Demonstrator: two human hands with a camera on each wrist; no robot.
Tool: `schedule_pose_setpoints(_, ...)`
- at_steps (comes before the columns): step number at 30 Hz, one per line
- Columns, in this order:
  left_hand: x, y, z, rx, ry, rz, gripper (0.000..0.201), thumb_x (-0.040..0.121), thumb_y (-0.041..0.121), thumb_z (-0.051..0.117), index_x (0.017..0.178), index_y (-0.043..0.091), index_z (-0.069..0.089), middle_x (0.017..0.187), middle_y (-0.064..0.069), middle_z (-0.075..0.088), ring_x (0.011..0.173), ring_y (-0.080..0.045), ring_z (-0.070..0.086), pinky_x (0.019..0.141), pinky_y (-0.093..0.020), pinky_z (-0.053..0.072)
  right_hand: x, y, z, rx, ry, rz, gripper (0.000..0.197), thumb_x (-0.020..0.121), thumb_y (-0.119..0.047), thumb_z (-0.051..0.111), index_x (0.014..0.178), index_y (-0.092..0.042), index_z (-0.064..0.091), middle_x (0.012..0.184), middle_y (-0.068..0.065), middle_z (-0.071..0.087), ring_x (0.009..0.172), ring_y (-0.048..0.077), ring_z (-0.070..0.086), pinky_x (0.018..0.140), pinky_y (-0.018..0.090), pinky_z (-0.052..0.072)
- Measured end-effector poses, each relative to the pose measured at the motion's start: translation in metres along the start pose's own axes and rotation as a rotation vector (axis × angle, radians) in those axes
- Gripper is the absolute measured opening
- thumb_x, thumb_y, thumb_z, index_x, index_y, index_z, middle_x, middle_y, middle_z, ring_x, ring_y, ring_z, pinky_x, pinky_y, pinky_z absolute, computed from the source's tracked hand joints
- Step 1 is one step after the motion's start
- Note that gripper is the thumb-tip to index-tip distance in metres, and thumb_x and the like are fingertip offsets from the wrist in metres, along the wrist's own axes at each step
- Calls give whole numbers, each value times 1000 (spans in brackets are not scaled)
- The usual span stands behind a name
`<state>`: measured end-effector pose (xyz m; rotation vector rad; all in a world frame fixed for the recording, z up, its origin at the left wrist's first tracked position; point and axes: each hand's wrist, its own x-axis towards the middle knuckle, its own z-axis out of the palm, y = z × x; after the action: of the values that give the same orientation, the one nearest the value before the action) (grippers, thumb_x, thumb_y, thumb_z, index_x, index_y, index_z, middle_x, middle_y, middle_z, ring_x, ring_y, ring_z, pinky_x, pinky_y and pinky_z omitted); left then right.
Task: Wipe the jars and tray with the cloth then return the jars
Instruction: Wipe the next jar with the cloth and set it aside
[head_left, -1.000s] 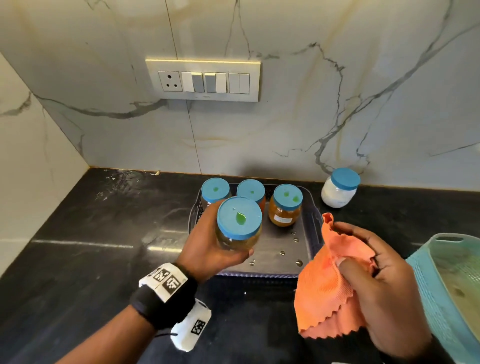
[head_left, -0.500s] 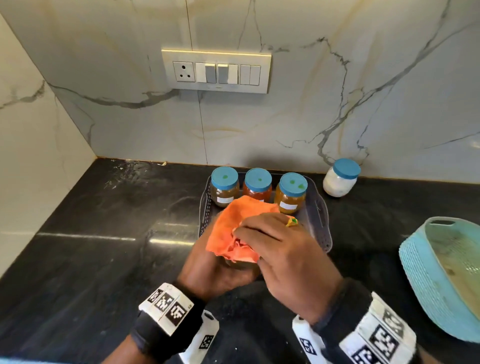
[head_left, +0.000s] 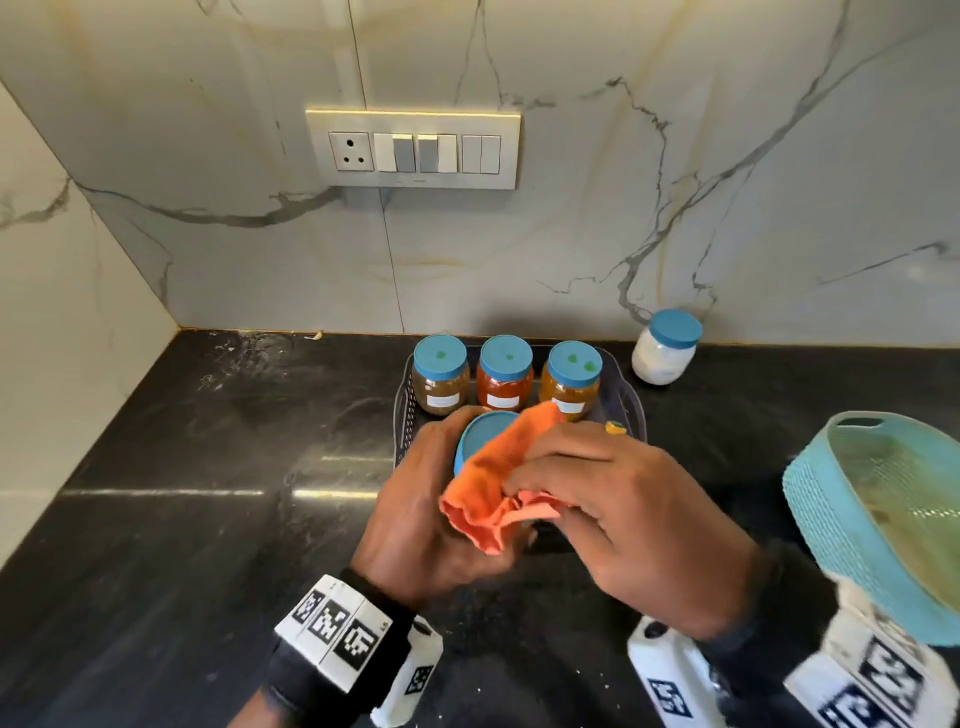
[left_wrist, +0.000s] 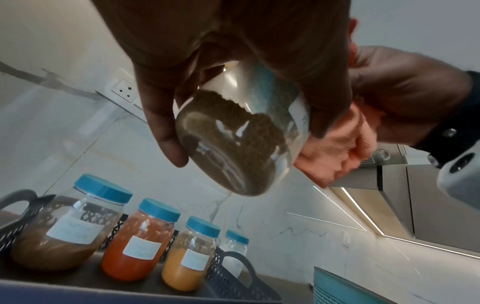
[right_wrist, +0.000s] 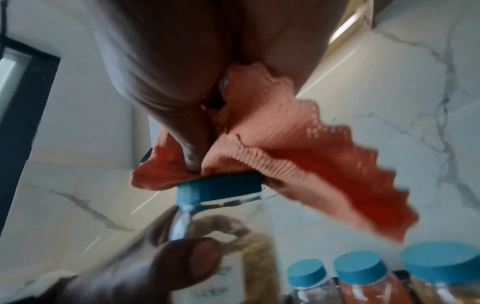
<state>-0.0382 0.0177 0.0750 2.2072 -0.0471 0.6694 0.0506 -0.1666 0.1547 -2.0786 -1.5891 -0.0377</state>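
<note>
My left hand (head_left: 415, 514) grips a glass jar (left_wrist: 233, 144) of brown powder, held up in front of the tray; its blue lid (head_left: 480, 434) shows partly. My right hand (head_left: 618, 514) holds the orange cloth (head_left: 498, 478) bunched and presses it on the lid (right_wrist: 221, 188). Three blue-lidded jars stand in a row at the back of the dark tray (head_left: 631, 410): a brown one (head_left: 441, 374), a red one (head_left: 505, 373) and an orange one (head_left: 571, 379). The lower part of the tray is hidden behind my hands.
A white-filled jar with a blue lid (head_left: 665, 347) stands on the black counter (head_left: 182, 493) right of the tray, near the marble wall. A light blue basket (head_left: 883, 519) sits at the right edge. A switch panel (head_left: 413, 148) is on the wall.
My right hand brought the cloth over from the right onto the jar's lid, then slid it rightward so part of the lid shows again. My left hand keeps holding the jar.
</note>
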Motion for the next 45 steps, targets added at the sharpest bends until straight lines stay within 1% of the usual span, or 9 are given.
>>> schedule_pose_setpoints(6, -1, 6, 13, 77, -107, 68, 97, 61, 45, 89, 142, 16, 46, 135, 6, 56, 123, -13, 55, 98, -34, 50, 2, 26, -7, -55, 106, 123, 19, 85, -12, 71, 104, -14, 75, 102, -2, 68, 95, 13, 64, 86, 34, 56)
schedule_pose_setpoints(9, 13, 12, 10, 18, -127, 125, 91, 67, 39, 89, 143, 12, 46, 138, 3, 55, 127, -16, 56, 101, -37, 52, 10, 5, -2, -3, 133, 104, 19, 87, -15, 68, 105, -14, 74, 104, -4, 68, 96, 10, 63, 87, 25, 55)
schedule_pose_setpoints(13, 11, 10, -4, 56, -57, 112, 94, 70, 72, 73, 141, 21, 37, 135, 15, 47, 123, -9, 53, 102, -18, 46, -17, -8, -7, -12, 49, 20, 29, 90, -23, 49, 106, -18, 72, 105, -8, 65, 97, 4, 59, 89, 12, 46)
schedule_pose_setpoints(20, 12, 17, 13, 123, -115, 136, 98, 59, 37, 92, 141, 7, 48, 135, 3, 56, 123, -17, 56, 98, -34, 51, 2, 14, -10, -87, 153, 133, 22, 80, -6, 73, 102, -10, 76, 95, 1, 67, 87, 17, 64, 74, 36, 58)
schedule_pose_setpoints(26, 21, 7, -4, 182, -9, 188, 96, 68, 66, 77, 138, 10, 43, 133, 4, 50, 123, -13, 50, 106, -23, 43, -16, -3, -8, 8, 59, 2, 29, 89, -18, 53, 110, -15, 73, 106, -4, 65, 96, 10, 61, 85, 25, 52)
schedule_pose_setpoints(33, 21, 9, 8, 171, -62, 158, 92, 61, 37, 91, 139, 8, 50, 132, -1, 58, 121, -18, 57, 98, -37, 51, 21, 20, -11, -25, 218, 95, 24, 86, -13, 57, 99, -13, 77, 92, 0, 66, 85, 18, 62, 74, 40, 54)
schedule_pose_setpoints(35, 26, 9, 2, 48, -72, 161, 84, 63, 24, 94, 136, 23, 53, 127, 6, 62, 118, -15, 61, 97, -33, 53, 30, 3, -7, 20, 221, 63, 22, 83, -8, 62, 99, -13, 77, 94, -1, 66, 87, 17, 63, 76, 37, 53)
schedule_pose_setpoints(40, 21, 2, -17, 127, 37, 163, 96, 65, 61, 82, 138, 13, 41, 133, 12, 46, 120, -15, 55, 101, -24, 46, 5, -9, -14, -8, 79, -44, 30, 90, -20, 50, 106, -17, 74, 101, -7, 64, 92, 8, 60, 81, 23, 52)
schedule_pose_setpoints(45, 21, 5, -4, 150, 19, 200, 95, 59, 39, 91, 138, 12, 47, 135, 9, 53, 121, -15, 56, 101, -32, 49, 18, 16, -18, -123, 184, 43, 30, 85, -15, 52, 102, -16, 77, 92, -2, 66, 84, 13, 61, 72, 30, 56)
